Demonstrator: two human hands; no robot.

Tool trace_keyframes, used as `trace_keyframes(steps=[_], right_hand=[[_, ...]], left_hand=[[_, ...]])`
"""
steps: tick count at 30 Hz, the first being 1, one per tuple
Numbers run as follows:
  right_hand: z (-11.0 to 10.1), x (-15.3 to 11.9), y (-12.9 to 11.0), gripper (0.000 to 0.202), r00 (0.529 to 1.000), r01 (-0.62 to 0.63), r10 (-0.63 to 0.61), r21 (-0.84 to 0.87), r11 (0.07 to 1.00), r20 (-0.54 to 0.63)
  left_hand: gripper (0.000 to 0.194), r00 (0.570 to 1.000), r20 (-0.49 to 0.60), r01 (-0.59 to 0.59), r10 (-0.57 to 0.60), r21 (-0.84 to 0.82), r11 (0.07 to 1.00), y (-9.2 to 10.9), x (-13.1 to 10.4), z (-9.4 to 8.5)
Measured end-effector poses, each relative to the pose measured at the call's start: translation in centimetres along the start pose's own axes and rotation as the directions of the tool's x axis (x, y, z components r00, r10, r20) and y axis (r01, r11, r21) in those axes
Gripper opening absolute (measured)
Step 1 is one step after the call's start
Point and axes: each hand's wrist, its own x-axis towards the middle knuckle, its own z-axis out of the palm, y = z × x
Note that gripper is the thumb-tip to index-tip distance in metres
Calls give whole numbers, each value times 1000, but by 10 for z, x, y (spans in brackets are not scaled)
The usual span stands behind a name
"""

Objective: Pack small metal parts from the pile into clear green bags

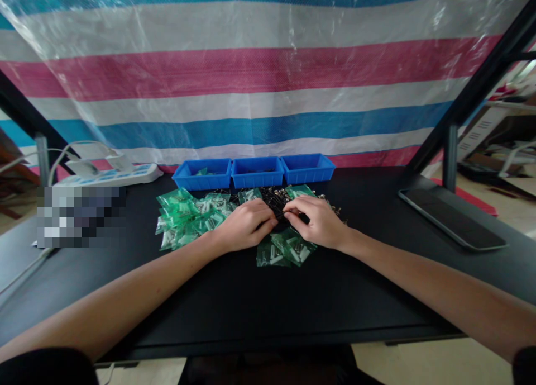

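My left hand (pixel 247 224) is closed, thumb and fingertips together at the edge of a pile of dark screws (pixel 275 198). Facing it, my right hand (pixel 319 222) is closed in a pinch over the same pile. What either hand pinches is too small to make out. Small green plastic bags (pixel 180 212) with white plugs and metal pieces are heaped beside my left hand. Two or so similar green bags (pixel 288 250) lie just in front of the hands. Behind my right hand, another green bag (pixel 299 191) lies by brass-coloured small parts.
Three blue bins (pixel 257 178) stand in a row behind the pile; the left one holds some green bags. A power strip (pixel 113 174) with plugs and cables sits at the back left. A phone (pixel 452 218) lies at the right. Striped sheeting (pixel 259 72) hangs behind the black table (pixel 268 307).
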Motion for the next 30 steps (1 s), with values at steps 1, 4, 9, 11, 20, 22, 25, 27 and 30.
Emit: trace_keyframes(steps=[1, 4, 9, 11, 20, 22, 25, 27, 30], right_hand=[[0, 0, 0, 8, 1000, 0, 0, -3, 1000, -3], [-1, 0, 0, 8, 1000, -4, 4, -2, 1000, -4], [-3, 1, 0, 8, 1000, -22, 22, -2, 1000, -20], [-3, 1, 0, 8, 999, -25, 25, 0, 1000, -24], [-4, 0, -6, 7, 999, -30, 31, 36, 999, -33], [-4, 0, -7, 7, 999, -20, 21, 39, 999, -31], [-5, 0, -9, 8, 999, 3, -1, 39, 999, -36], [-5, 0, -10, 8, 999, 20, -19, 28, 999, -46], [-6, 0, -12, 8, 998, 38, -37, 10, 999, -56]], left_hand=[[29, 1000, -11, 2, -2, -5, 1000, 0, 0, 0], [26, 999, -40, 0, -1, -31, 1000, 1, -1, -1], [21, 998, -56, 25, -29, -66, 998, 0, -2, 0], [19, 998, -56, 39, -42, -66, 997, 0, -2, 1], [17, 994, -93, 58, -63, -50, 997, -1, -2, 1], [17, 993, -95, 69, -73, -48, 996, -1, -2, 1], [17, 994, -79, 76, -79, -39, 996, -1, -2, 2], [18, 994, -64, 81, -83, -34, 996, -1, -2, 2], [18, 995, -54, 84, -86, -32, 996, -1, -2, 2]])
